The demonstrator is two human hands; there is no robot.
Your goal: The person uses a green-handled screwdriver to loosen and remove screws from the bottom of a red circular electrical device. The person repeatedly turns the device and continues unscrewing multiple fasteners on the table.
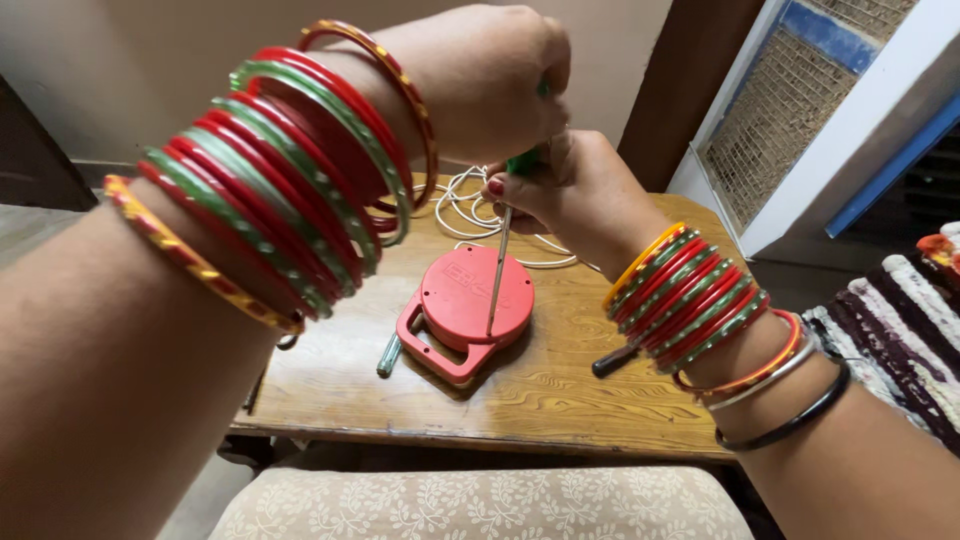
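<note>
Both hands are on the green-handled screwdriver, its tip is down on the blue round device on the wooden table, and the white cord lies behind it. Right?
Not quite: the round device is red, not blue, as the head view shows. The rest holds: the left hand and right hand grip the green-handled screwdriver, its tip rests on the device on the wooden table, and the white cord lies behind it.

Red round case [470, 305], green-handled screwdriver [505, 235], white cord [462, 205], brown wood-grain table [560, 385]. Red, green, yellow bangles [290, 180] on both wrists. Cream floral cushion [480, 505]. Striped maroon-white cloth [905, 325].
</note>
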